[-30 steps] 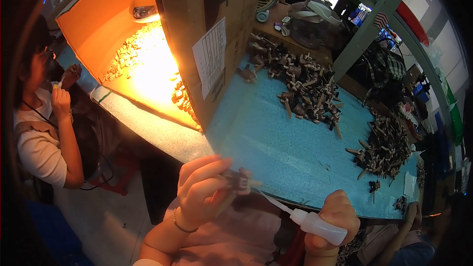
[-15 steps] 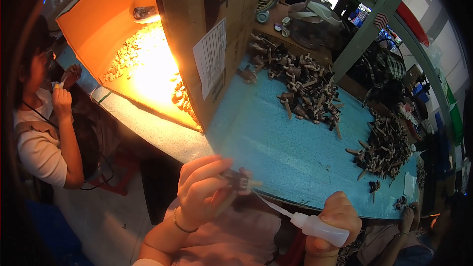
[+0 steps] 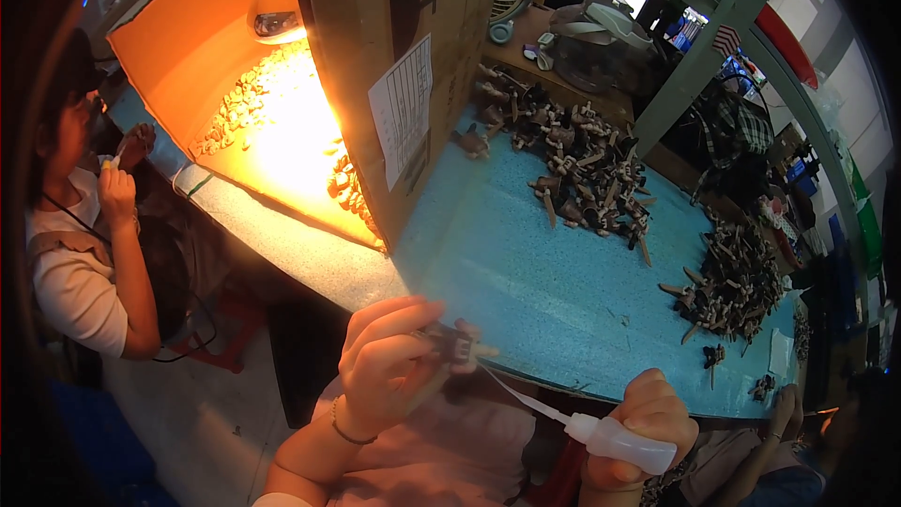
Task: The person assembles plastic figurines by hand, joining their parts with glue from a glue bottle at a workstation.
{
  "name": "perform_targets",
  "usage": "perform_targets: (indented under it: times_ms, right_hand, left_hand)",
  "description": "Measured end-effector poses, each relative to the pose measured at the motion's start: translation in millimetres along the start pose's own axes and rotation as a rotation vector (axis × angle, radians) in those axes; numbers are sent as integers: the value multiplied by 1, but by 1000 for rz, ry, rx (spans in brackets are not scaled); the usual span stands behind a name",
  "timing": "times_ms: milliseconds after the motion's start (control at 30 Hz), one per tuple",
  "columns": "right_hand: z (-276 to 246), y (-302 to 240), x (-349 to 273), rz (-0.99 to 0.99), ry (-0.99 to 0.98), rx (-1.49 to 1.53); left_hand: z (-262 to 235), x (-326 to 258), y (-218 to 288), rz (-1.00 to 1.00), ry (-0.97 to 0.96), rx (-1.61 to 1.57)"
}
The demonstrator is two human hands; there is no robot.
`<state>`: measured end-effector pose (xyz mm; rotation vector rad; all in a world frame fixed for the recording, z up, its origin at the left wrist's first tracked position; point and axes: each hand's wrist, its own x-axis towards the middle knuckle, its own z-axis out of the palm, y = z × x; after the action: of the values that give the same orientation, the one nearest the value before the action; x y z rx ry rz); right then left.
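Observation:
My left hand pinches a small dark brown part with a pale tip, held just off the near edge of the blue table. My right hand grips a small white squeeze bottle. Its long thin nozzle reaches up and left to the part in my left hand. Both hands hover over my lap, in front of the table edge.
Two heaps of similar dark parts lie on the table, one at the middle and one at the right. A tall cardboard box with a lit orange interior holds pale pieces. A seated person works at the left.
My right hand with the bottle has shifted slightly down and right. My left hand keeps the part in nearly the same spot.

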<state>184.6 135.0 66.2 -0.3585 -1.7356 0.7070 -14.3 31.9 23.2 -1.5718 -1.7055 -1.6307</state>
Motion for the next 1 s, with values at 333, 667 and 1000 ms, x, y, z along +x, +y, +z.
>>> perform_targets:
  times_ms: [333, 667, 1000]
  right_hand:
    - [-3, 3, -4, -7, -37, 62]
    - [4, 2, -1, -11, 13, 46]
    - [7, 3, -1, 12, -47, 64]
  left_hand:
    - [-1, -5, 2, -139, -41, -141]
    - [5, -11, 6, -406, 4, -679]
    - [8, -15, 8, -517, 43, -835]
